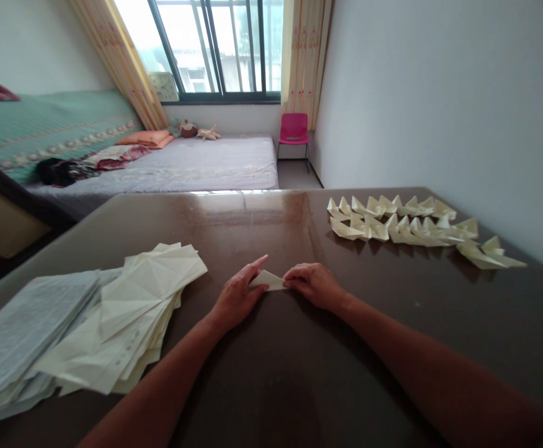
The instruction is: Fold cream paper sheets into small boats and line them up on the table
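Note:
A small folded piece of cream paper [271, 282] lies low over the brown table, between my two hands. My left hand [241, 288] grips its left end, thumb along the near edge and index finger stretched out beyond it. At the right tip, my right hand [316, 283] pinches the paper, fingers bent together. The paper looks folded flat into a pointed shape; part of it is hidden behind my fingers. To the left lies a loose pile of creased cream sheets [154, 280]. Several folded paper boats [411, 230] stand in rows on the right.
A stack of printed papers [28, 330] sits at the table's left edge. The glossy brown table [262, 230] reaches toward a bed [225, 162] under a window. A pink chair [294, 129] stands by the far wall, and a dark wooden chair [14, 211] is at left.

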Motion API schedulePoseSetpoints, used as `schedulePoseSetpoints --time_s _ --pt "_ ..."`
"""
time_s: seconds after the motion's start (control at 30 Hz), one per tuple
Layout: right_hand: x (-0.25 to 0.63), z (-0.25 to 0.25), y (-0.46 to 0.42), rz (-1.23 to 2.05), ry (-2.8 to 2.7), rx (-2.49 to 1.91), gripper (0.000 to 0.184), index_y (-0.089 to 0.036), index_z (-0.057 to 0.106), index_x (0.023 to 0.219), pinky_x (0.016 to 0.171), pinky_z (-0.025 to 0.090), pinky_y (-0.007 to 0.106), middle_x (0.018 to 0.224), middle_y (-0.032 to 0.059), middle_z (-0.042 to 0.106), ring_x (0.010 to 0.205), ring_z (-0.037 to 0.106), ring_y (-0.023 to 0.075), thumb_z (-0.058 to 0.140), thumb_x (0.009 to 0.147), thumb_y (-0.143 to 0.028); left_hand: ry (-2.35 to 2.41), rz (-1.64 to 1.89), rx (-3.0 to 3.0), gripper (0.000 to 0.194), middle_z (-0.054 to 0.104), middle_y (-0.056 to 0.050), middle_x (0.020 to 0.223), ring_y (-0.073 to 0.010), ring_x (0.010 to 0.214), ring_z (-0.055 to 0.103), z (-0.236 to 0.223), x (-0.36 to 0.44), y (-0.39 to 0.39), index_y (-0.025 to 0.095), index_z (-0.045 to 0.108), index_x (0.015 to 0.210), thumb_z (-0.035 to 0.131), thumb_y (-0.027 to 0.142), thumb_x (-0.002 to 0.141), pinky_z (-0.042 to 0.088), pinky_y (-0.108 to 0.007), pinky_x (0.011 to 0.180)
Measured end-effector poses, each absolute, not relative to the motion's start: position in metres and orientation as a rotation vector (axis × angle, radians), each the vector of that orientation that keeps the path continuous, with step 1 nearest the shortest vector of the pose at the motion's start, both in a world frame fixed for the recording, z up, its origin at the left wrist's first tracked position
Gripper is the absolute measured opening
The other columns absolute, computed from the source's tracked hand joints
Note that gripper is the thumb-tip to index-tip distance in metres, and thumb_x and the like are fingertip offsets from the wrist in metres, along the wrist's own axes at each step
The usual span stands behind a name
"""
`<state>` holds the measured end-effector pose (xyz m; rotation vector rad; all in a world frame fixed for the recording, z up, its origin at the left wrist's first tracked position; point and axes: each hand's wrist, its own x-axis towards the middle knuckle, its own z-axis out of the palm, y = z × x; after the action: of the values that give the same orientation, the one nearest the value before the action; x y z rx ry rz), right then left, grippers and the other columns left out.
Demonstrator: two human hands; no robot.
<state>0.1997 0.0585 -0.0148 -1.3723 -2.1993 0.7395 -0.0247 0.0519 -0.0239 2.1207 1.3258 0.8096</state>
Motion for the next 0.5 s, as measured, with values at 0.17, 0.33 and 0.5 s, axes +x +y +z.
schedulePoseSetpoints --time_s 0.17,0.33,0.5 --pt "0.205 -0.012 0.066 0.813 -2.088 -1.423 0.018 -0.020 0.071 0.081 0.065 0.041 0.022 0.073 0.0002 0.070 0.070 0.061 0.0145 0.056 0.083 -0.030 1.376 1.025 2.051 0.065 0.057 -0.006 0.115 -0.0185 0.106 0.056 -0.028 -0.025 0.057 0.024 0.034 0.141 0.060 0.028 0.081 0.048 -0.035 0.091" --pt "0.207 -0.012 0.072 0.970 -1.877 -1.444 0.017 -0.016 0.066 0.078 0.063 0.043 0.023 0.072 0.0011 0.070 0.068 0.062 0.0145 0.054 0.082 -0.028 1.426 1.148 1.744 0.066 0.056 -0.009 0.112 -0.0140 0.084 0.062 -0.029 -0.026 0.062 0.019 0.029 0.142 0.057 0.033 0.083 0.053 -0.026 0.067" --pt "0.208 -0.012 0.071 0.990 -2.000 -1.484 0.014 -0.019 0.063 0.092 0.066 0.043 0.024 0.073 0.0000 0.070 0.070 0.064 0.0149 0.053 0.082 -0.022 1.592 1.202 1.931 0.048 0.056 -0.008 0.106 -0.0145 0.083 0.059 -0.026 -0.028 0.058 0.017 0.044 0.129 0.055 0.028 0.084 0.051 -0.027 0.064"
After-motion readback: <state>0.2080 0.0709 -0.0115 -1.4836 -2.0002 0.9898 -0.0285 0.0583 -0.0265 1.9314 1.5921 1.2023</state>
